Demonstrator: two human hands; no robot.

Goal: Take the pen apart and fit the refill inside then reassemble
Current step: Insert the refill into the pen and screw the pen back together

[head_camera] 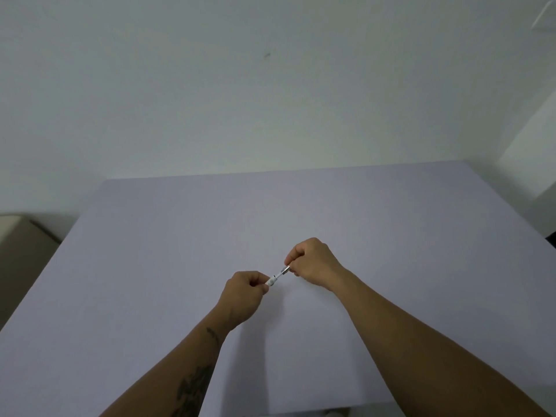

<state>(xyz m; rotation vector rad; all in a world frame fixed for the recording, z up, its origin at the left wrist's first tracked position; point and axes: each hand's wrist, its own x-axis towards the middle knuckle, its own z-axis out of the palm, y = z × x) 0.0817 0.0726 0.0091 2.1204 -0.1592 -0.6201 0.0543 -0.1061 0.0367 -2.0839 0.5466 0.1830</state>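
A small white pen (277,276) with a silver metal section is held in the air above the middle of the table, slanting up to the right. My left hand (245,293) pinches its white lower end. My right hand (313,263) pinches its silver upper end. Only a short stretch of the pen shows between the two sets of fingertips; the rest is hidden inside the fingers. I cannot tell whether the pen's parts are joined or separated. No loose refill is visible.
A pale lavender table (180,251) fills the lower view, with a white wall (240,85) right behind its far edge. A brown cardboard box (21,254) stands off the table's left side.
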